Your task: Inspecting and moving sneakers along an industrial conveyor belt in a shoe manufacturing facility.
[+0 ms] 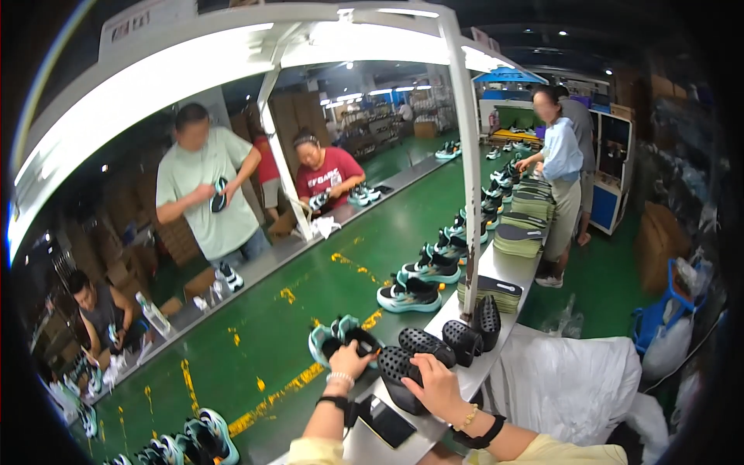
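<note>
My left hand (350, 361) is closed at the opening of a black and teal sneaker (364, 339), one of a pair on the near side of the green line; its fingertips are partly hidden. To its right, my right hand (435, 385) grips a black perforated shoe form (397, 364), thumb and fingers against its side. More black perforated shoe forms (426, 346) stand just beyond on the metal ledge, some upright. A dark flat rectangular thing (390, 424) lies on the ledge between my forearms.
Sneakers (411, 293) line the green belt's right side. Green insoles (496, 294) are stacked along the ledge, beside a white post (465, 155). White plastic sacks (566, 380) bulge at right. Co-workers handle shoes across the belt; another person (562, 147) stands farther along the ledge.
</note>
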Demonstrator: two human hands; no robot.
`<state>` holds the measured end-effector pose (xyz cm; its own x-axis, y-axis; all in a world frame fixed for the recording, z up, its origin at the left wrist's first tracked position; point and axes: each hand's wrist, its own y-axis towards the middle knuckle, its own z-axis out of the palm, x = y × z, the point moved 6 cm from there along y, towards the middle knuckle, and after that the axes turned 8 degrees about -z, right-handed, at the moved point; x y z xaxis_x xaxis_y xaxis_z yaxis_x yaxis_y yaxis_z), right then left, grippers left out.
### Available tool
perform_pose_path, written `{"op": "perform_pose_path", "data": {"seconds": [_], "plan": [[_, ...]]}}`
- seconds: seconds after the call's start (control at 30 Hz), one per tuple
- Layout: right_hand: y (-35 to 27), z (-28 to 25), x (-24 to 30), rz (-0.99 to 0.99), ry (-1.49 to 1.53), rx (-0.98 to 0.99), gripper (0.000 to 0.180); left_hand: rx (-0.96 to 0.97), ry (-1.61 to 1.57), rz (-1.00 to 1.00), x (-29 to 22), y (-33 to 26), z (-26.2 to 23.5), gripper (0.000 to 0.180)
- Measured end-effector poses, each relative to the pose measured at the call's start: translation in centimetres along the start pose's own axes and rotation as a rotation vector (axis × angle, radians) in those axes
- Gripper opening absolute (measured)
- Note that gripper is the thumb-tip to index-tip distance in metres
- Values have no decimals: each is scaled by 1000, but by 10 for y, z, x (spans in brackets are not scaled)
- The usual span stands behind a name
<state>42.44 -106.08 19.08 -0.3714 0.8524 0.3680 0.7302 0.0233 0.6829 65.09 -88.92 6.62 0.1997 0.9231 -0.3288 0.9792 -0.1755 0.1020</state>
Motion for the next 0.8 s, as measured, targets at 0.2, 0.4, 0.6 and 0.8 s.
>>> {"op": "perform_pose_path", "data": {"seconds": [0.2,0.4,0.6,0.8], "plan": [[11,-15,0,-8,-71,54,43,-39,34,-43,45,-72,-48,63],[21,-8,-2,76,-285,425,51,-62,45,-113,92,-134,-66,58],[16,-15,-11,25,-282,354,55,-624,-218,-269,104,-175,-118,61],[80,-46,70,-25,-116,185,58,-521,-676,-208,212,-124,-55,51]]}}
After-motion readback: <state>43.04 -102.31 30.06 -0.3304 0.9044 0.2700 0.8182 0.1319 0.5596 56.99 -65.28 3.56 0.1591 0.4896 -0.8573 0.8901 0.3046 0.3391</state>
